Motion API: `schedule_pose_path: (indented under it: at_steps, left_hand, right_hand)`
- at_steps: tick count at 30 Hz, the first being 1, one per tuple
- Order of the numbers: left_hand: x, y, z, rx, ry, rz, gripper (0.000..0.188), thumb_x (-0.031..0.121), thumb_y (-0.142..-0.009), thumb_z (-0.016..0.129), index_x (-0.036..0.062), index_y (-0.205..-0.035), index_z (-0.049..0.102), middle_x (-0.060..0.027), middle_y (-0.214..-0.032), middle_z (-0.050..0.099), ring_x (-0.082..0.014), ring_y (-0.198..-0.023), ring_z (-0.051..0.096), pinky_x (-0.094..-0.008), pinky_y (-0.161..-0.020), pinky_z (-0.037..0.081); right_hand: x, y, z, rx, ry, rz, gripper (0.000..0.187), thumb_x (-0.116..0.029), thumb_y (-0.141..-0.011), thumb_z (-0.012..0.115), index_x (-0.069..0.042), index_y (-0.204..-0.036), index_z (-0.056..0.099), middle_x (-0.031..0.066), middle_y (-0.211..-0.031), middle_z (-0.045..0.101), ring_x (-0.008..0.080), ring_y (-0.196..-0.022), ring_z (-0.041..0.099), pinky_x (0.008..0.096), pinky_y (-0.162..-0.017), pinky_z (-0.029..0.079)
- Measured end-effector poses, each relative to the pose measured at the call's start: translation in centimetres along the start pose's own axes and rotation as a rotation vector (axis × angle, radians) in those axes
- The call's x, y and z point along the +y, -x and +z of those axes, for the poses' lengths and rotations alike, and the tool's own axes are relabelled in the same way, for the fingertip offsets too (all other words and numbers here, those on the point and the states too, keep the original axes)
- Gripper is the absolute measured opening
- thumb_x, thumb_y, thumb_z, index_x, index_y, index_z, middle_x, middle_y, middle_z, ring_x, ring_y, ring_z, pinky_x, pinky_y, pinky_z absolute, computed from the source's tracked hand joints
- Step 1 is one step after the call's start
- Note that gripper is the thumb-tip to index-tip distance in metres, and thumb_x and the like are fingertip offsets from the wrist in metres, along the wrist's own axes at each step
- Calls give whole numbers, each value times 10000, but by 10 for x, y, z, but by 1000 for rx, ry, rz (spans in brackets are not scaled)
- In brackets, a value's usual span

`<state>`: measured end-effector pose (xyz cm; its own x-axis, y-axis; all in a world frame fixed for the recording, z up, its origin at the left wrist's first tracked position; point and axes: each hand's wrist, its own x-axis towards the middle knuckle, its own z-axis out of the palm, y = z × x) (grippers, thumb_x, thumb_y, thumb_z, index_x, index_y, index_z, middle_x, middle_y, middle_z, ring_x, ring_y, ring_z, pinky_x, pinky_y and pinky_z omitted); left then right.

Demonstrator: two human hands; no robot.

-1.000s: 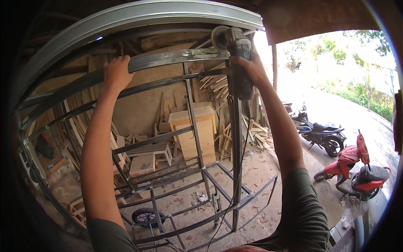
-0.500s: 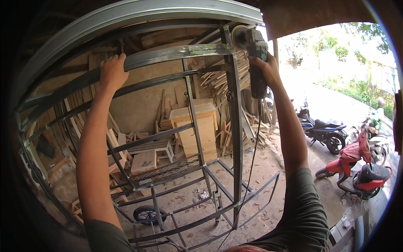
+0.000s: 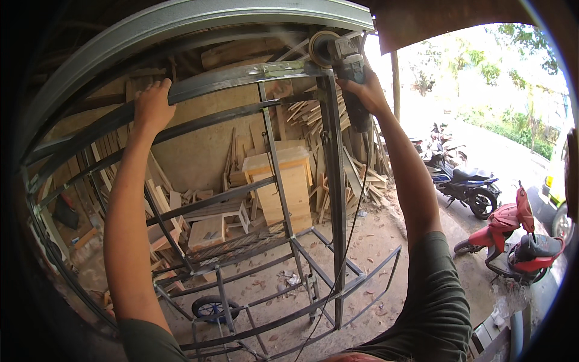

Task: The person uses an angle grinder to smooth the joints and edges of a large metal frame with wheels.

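A: Angle grinder (image 3: 344,66) sits at the top corner of the metal frame (image 3: 333,181), disc against the upper bar; your right hand (image 3: 368,93) is wrapped round its body

B: Left hand (image 3: 152,105)?

A: Yours, clamped on the frame's upper bar, well left of the grinder. Wood stack (image 3: 313,120) behind, motorbikes (image 3: 512,241) outside right

Left hand (image 3: 152,107) and right hand (image 3: 363,92) were bare: no gloves, rings or watch seen. Forearms below both hands were uncovered to above the elbow. A short, loose sleeve (image 3: 435,295) of dark olive-green cloth, lightly creased, covered the right upper arm; a matching sleeve covered the left shoulder.
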<state>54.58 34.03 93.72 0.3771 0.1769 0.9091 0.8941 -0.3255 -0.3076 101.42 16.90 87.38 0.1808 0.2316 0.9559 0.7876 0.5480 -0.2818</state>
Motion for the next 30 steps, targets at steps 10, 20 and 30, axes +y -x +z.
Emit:
schedule_pose_path:
  at_steps: [10, 20, 30]
  left_hand:
    - [-1, -2, 11, 23, 18, 18, 476, 199, -847, 773, 48, -1255, 577, -169, -1136, 658, -363, -1089, 645, -508, -946, 482]
    - [-8, -8, 20, 35, -2, 36, 481, 203, -861, 755, 67, -1277, 556, -155, -1128, 661, -370, -1067, 650, -527, -940, 479]
    - [-11, -3, 21, 50, 22, 47, 452, 205, -866, 744, 56, -1256, 571, -163, -1165, 669, -363, -1116, 643, -523, -940, 496]
  right_hand:
    - [26, -5, 3, -9, -60, -50, 558, -264, -744, 805, 30, -1179, 616, 98, -991, 694, 186, -879, 658, 334, -834, 532]
    - [36, -9, -1, -30, -53, -46, 538, -308, -765, 818, 28, -1145, 639, 84, -954, 701, 164, -841, 660, 309, -786, 540]
    - [45, 1, -11, -40, -167, -64, 468, -272, -797, 810, 29, -1119, 653, 84, -944, 701, 168, -829, 668, 303, -774, 539]
